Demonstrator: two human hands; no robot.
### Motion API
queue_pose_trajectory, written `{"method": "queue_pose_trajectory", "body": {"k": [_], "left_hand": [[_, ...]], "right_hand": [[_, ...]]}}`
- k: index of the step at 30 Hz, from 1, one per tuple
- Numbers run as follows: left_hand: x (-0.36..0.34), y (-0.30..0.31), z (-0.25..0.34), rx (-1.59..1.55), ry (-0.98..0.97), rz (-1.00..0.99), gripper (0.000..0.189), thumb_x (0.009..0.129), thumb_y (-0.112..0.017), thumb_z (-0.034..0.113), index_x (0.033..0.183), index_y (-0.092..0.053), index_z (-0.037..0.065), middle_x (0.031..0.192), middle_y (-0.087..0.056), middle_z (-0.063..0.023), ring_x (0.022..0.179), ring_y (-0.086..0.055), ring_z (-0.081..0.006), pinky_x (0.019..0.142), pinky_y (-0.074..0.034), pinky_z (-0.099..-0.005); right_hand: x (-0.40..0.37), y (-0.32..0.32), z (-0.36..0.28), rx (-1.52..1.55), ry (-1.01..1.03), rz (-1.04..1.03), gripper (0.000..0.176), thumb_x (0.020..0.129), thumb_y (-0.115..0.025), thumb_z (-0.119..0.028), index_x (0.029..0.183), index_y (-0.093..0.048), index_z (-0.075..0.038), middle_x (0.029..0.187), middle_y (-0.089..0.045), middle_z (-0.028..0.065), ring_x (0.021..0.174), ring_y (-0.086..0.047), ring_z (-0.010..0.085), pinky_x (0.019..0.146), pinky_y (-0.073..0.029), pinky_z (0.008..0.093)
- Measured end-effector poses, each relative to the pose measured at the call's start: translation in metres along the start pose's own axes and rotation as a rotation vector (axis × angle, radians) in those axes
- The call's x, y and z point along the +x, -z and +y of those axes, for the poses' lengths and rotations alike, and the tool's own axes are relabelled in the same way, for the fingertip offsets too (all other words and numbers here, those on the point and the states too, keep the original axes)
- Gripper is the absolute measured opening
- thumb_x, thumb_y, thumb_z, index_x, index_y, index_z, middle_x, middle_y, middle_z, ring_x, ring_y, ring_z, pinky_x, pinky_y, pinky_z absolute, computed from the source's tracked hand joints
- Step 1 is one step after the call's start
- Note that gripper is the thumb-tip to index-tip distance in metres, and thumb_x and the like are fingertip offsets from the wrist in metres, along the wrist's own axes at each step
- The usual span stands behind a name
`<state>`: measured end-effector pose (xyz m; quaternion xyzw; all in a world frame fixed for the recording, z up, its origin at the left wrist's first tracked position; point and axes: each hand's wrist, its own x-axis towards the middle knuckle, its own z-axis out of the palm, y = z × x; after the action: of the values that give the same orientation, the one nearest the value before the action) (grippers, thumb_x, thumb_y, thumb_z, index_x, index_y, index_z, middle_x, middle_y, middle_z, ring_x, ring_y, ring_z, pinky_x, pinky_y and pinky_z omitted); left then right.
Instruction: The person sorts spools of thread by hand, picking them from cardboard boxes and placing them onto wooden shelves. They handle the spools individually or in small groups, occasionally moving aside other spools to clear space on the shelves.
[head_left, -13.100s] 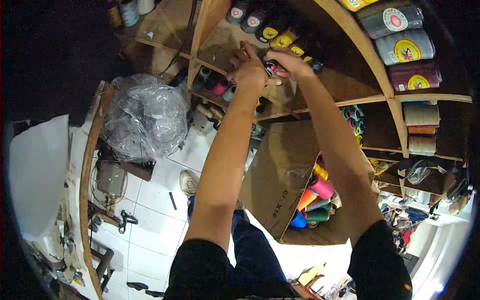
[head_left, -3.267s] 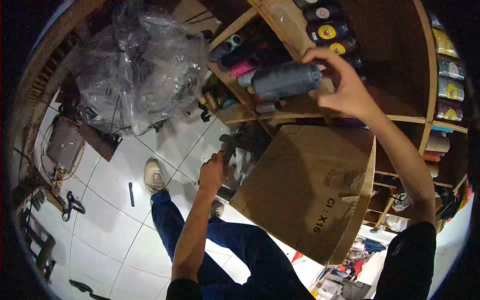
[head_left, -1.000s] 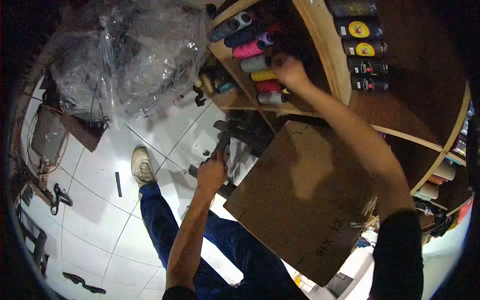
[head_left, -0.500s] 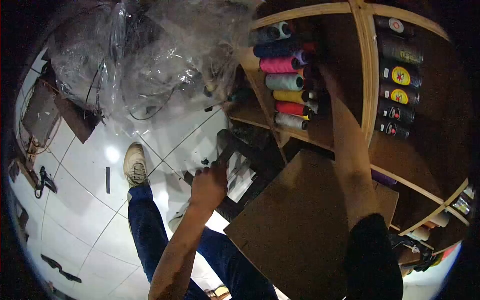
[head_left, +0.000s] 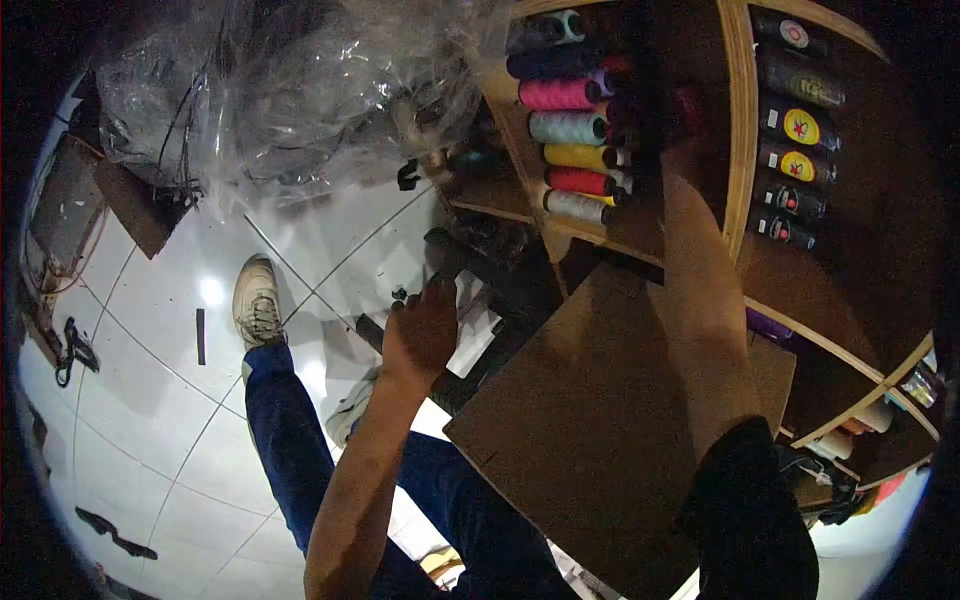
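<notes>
My right arm reaches into the wooden shelf compartment [head_left: 640,225], where my right hand [head_left: 684,152] is lost in deep shadow. A dark red shape [head_left: 689,104] shows just beyond it. Left of that wrist lie stacked thread spools, among them a pink spool [head_left: 560,94], a pale blue-green spool [head_left: 568,127], a yellow spool [head_left: 580,157] and a red spool [head_left: 580,181]. My left hand [head_left: 420,335] is low over the floor, fingers curled inward beside a black bar [head_left: 470,262]; I cannot tell what they hold.
A brown board [head_left: 600,430] lies between my arms, below the shelf. Black-wrapped spools [head_left: 800,127] line the right compartment. Clear plastic sheeting [head_left: 300,110] hangs at the upper left. My shoe [head_left: 258,300] stands on white tiles [head_left: 160,420], with dark scraps around.
The view has shifted slightly, moving the shelf and floor upward in the picture. The dark red shape now shows near my right hand. My left hand stays by the black bar.
</notes>
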<state>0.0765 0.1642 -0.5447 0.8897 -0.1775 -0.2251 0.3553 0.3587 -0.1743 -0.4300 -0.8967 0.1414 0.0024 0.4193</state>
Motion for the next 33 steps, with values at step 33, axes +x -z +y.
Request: {"method": "queue_pose_trajectory", "body": {"k": [33], "left_hand": [[-0.004,-0.015,-0.021,-0.433,0.032,-0.132,0.028,0.082,-0.055,0.020,0.105,-0.054,0.003,0.093,-0.062,-0.0228,0.091,-0.061,-0.0384,0.079,-0.050,-0.0461]], "right_hand": [[-0.302,-0.134,-0.083,-0.112,-0.702,-1.587,0.067,0.070,-0.074,-0.048,0.103,-0.057,0.007,0.090,-0.066,0.0139,0.077,-0.064,0.0191,0.069,-0.051,0.0291]]}}
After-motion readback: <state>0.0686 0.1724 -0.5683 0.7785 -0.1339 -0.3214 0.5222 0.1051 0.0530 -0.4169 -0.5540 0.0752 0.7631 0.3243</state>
